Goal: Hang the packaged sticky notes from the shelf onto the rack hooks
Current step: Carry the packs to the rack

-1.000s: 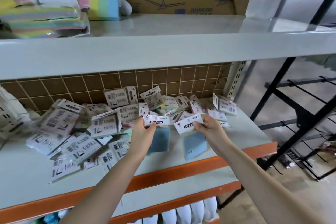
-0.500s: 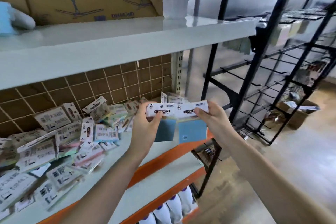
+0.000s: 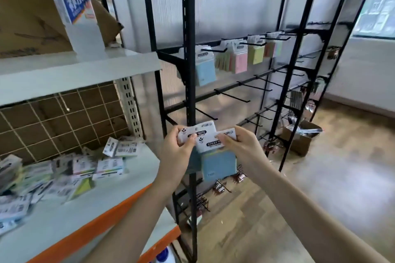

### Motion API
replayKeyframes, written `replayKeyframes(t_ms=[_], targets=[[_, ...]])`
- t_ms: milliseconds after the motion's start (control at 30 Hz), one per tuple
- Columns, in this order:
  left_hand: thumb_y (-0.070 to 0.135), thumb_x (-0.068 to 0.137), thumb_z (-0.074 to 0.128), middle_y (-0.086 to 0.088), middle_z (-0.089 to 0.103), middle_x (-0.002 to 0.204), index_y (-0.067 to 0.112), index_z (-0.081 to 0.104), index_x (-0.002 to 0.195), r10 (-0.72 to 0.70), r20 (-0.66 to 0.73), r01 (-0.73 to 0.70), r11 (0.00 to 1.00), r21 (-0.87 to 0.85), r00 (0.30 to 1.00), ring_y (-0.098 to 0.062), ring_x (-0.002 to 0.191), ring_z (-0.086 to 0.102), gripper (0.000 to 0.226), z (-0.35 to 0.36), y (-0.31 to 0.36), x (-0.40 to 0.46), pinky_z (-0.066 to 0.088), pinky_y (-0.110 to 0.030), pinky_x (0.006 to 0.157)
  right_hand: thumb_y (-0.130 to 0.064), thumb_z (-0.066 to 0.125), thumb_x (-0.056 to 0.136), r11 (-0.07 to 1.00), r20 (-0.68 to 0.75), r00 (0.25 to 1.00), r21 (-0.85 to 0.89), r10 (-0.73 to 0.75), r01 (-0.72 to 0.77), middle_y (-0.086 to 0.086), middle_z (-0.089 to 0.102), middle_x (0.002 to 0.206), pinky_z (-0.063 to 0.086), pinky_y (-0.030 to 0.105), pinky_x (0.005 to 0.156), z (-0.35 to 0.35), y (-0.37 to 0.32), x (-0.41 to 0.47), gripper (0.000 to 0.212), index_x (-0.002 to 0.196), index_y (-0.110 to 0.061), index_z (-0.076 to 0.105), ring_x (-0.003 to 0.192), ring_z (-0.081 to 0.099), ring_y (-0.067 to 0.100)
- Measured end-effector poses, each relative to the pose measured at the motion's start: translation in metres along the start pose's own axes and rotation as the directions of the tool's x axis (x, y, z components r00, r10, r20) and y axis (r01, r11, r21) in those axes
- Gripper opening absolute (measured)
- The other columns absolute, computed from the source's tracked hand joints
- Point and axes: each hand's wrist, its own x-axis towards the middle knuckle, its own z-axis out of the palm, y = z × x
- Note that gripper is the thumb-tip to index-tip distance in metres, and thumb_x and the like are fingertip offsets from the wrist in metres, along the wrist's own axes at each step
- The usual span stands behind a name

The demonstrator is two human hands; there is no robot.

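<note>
Both hands are carrying packs rackward: left hand (image 3: 174, 151) pinching one sticky-note pack (image 3: 195, 132), right hand (image 3: 241, 145) pinching another pack (image 3: 215, 156). A few packs (image 3: 240, 57) are hanging on the rack hooks (image 3: 213, 51); many are lying on the shelf (image 3: 70, 215).

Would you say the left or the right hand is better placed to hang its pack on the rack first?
Probably the right hand: its blue pack is frontmost and nearer the rack hooks.
</note>
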Motion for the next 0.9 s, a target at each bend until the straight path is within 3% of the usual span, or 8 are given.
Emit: replayKeyframes(t_ms=[167, 300, 500, 600, 700, 733, 800, 900], targets=[[0.017, 0.092, 0.059, 0.007, 0.068, 0.083, 0.020, 0.060, 0.091, -0.081, 0.075, 0.088, 0.991, -0.105, 0.994, -0.003, 0.075, 0.062, 0.004, 0.059, 0.020, 0.012, 0.043, -0.013, 0.060, -0.025, 0.071, 0.083, 0.999, -0.037, 0.999, -0.048, -0.016, 0.015, -0.001, 0.067, 0.070, 0.045, 0.029, 0.054, -0.059, -0.008, 0.013, 0.018, 0.077, -0.011, 0.061, 0.063, 0.059, 0.015], [0.005, 0.095, 0.050, 0.003, 0.066, 0.083, 0.009, 0.058, 0.097, -0.140, 0.229, 0.186, 0.964, -0.192, 0.963, 0.003, 0.068, 0.062, 0.008, 0.090, 0.034, 0.025, 0.043, -0.008, 0.056, -0.027, 0.073, 0.082, 1.000, -0.045, 0.999, -0.014, -0.022, 0.022, 0.015, 0.064, 0.078, 0.042, 0.035, 0.061, -0.088, -0.010, 0.029, 0.033, 0.084, 0.002, 0.058, 0.067, 0.055, 0.022], [0.013, 0.098, 0.046, 0.001, 0.072, 0.085, 0.018, 0.063, 0.095, -0.272, 0.410, 0.405, 0.870, -0.282, 0.870, -0.013, 0.077, 0.067, 0.018, 0.115, 0.049, 0.064, 0.051, -0.035, 0.078, -0.018, 0.070, 0.085, 0.998, -0.017, 0.998, 0.021, -0.058, 0.058, 0.006, 0.070, 0.075, 0.047, 0.032, 0.060, -0.101, -0.009, 0.068, 0.009, 0.083, -0.010, 0.067, 0.065, 0.062, 0.018], [0.016, 0.098, 0.048, -0.001, 0.071, 0.087, 0.016, 0.064, 0.101, -0.238, 0.435, 0.363, 0.902, -0.232, 0.868, -0.015, 0.078, 0.066, 0.017, 0.122, 0.052, 0.090, 0.052, -0.033, 0.076, -0.018, 0.071, 0.085, 0.992, 0.003, 0.992, -0.021, -0.126, 0.126, 0.016, 0.070, 0.079, 0.046, 0.033, 0.062, -0.105, -0.015, 0.096, 0.010, 0.083, -0.009, 0.068, 0.066, 0.060, 0.019], [0.028, 0.099, 0.046, 0.015, 0.071, 0.074, 0.026, 0.063, 0.094, -0.215, 0.383, 0.292, 0.944, -0.156, 0.898, 0.001, 0.067, 0.066, 0.017, 0.128, 0.054, 0.116, 0.050, -0.014, 0.056, -0.020, 0.072, 0.084, 0.981, -0.003, 0.982, -0.036, -0.190, 0.189, 0.013, 0.065, 0.069, 0.043, 0.029, 0.058, -0.105, -0.021, 0.129, 0.018, 0.074, -0.007, 0.063, 0.061, 0.057, 0.017], [0.039, 0.097, 0.045, 0.019, 0.070, 0.079, 0.030, 0.062, 0.096, -0.202, 0.363, 0.263, 0.956, -0.127, 0.910, 0.005, 0.071, 0.065, 0.019, 0.128, 0.055, 0.124, 0.048, -0.010, 0.056, -0.020, 0.072, 0.084, 0.978, -0.004, 0.978, -0.033, -0.208, 0.208, 0.009, 0.062, 0.065, 0.041, 0.025, 0.056, -0.104, -0.023, 0.140, 0.021, 0.071, -0.008, 0.061, 0.059, 0.057, 0.017], [0.064, 0.085, 0.043, 0.021, 0.067, 0.096, 0.035, 0.060, 0.103, -0.132, 0.331, 0.180, 0.977, -0.117, 0.934, 0.005, 0.091, 0.061, 0.038, 0.130, 0.055, 0.138, 0.048, -0.013, 0.072, -0.019, 0.073, 0.083, 0.972, 0.015, 0.972, 0.013, -0.234, 0.234, 0.007, 0.062, 0.062, 0.042, 0.023, 0.054, -0.101, -0.027, 0.160, 0.021, 0.067, -0.012, 0.060, 0.058, 0.059, 0.019], [0.078, 0.071, 0.054, 0.006, 0.068, 0.087, 0.032, 0.063, 0.091, -0.014, 0.205, 0.031, 0.996, -0.080, 0.979, -0.004, 0.085, 0.061, 0.051, 0.130, 0.058, 0.155, 0.046, -0.018, 0.074, -0.012, 0.070, 0.085, 0.965, 0.071, 0.963, 0.053, -0.259, 0.256, 0.000, 0.068, 0.065, 0.047, 0.022, 0.055, -0.096, -0.033, 0.186, 0.020, 0.068, -0.021, 0.067, 0.060, 0.062, 0.010]])
